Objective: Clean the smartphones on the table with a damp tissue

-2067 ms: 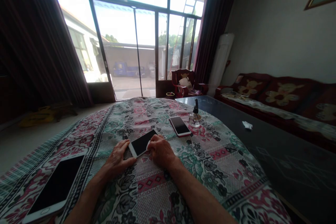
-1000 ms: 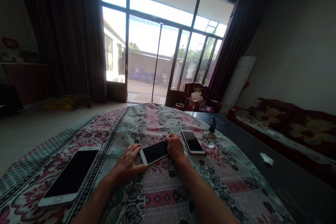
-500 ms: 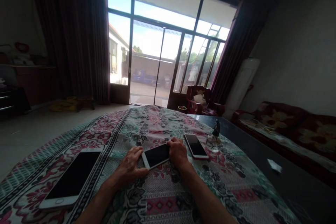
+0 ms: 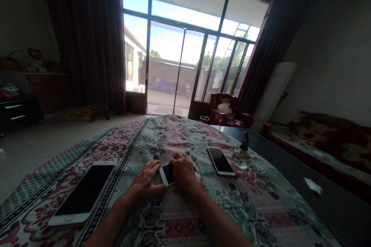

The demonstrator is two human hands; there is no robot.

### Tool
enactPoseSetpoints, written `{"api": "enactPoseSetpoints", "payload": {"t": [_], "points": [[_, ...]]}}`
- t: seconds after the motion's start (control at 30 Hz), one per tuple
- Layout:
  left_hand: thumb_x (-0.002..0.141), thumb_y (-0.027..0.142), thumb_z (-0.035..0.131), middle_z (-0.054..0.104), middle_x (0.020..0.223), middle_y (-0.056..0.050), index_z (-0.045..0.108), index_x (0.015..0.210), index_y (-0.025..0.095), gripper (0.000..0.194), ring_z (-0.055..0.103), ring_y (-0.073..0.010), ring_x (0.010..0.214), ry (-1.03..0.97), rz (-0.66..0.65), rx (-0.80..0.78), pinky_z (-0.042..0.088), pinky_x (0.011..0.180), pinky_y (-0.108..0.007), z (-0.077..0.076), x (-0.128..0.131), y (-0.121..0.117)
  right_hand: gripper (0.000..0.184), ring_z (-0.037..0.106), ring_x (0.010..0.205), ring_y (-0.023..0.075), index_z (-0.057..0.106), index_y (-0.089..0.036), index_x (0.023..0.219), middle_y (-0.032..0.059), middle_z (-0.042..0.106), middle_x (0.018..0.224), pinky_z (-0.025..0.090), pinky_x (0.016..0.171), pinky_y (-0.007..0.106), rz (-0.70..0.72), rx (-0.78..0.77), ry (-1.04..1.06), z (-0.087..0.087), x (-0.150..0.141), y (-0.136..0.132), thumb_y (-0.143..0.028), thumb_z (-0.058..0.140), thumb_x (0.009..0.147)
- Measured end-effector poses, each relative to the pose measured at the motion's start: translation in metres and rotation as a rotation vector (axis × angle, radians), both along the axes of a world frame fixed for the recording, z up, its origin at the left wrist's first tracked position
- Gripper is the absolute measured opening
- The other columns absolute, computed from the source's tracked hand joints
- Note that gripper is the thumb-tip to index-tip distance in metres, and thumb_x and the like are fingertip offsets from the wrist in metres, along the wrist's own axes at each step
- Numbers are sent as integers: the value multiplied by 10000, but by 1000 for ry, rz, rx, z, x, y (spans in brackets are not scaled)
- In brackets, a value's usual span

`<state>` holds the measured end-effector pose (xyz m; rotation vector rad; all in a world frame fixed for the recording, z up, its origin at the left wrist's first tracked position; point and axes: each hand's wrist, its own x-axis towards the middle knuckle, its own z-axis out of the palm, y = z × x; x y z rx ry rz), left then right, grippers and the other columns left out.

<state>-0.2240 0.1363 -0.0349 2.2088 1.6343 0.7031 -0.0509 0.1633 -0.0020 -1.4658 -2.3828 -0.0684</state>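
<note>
A white-framed smartphone point(image 4: 167, 173) with a dark screen lies on the patterned tablecloth point(image 4: 162, 204) in front of me. Its left end sits between the thumb and fingers of my left hand point(image 4: 146, 179). Over the middle and right of its screen is my right hand point(image 4: 184, 171), fingers curled and pressed down, hiding much of the phone. A small whitish patch shows by the right hand's outer edge; whether it is the phone's end or something held, I cannot make out. To the right lies a second white-fronted smartphone point(image 4: 220, 161), and at the left a larger white one point(image 4: 84, 191).
A small dark figure on a clear base point(image 4: 244, 146) stands right of the phones. Beyond the cloth is a dark tabletop point(image 4: 278, 162) with a crumpled white scrap point(image 4: 313, 186). A red wooden chair point(image 4: 223, 108) and sofa point(image 4: 315, 131) stand farther off.
My right hand has slid left from the phone's right end onto its screen, covering more of it. My left hand stays at the left end. The view has shifted slightly.
</note>
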Motion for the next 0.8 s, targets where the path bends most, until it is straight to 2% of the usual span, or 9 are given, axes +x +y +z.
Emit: {"api": "enactPoseSetpoints", "payload": {"t": [0.2,0.3,0.43,0.63,0.8], "points": [[598,357,710,468,1445,-143,559,1263,146,714,345,-309,1389,-63,2,13,286,1150,-401,-3,-2,1,211,491,886,178,720,-255,898,26,609,967,358,768,269,172,-12,48,-3,-7,-10,-229,511,910],[556,363,752,435,1461,-166,574,1221,134,726,320,-324,1400,-87,67,16,291,1149,-415,-3,-2,2,246,486,902,173,721,-266,929,23,602,981,353,794,266,156,-6,68,-5,-4,-11,-195,485,917],[546,364,770,428,1457,-181,637,1059,137,577,276,-337,1418,-89,92,3,276,1156,-422,-2,-2,2,259,485,939,188,721,-253,959,41,598,1001,355,801,274,99,-3,52,-5,-5,-9,-183,476,913],[545,378,776,443,1449,-148,649,1043,169,555,271,-342,1419,-81,76,-10,253,1165,-434,1,-3,1,198,488,918,180,711,-258,960,30,594,1009,365,796,270,204,-26,61,-1,-10,-12,-219,529,894],[567,390,765,424,1467,-119,632,1059,201,544,243,-332,1432,-71,61,-38,240,1170,-446,3,-4,-1,254,506,925,172,711,-274,1007,21,600,998,365,870,284,276,-50,79,3,-4,-16,-169,539,852]]}}
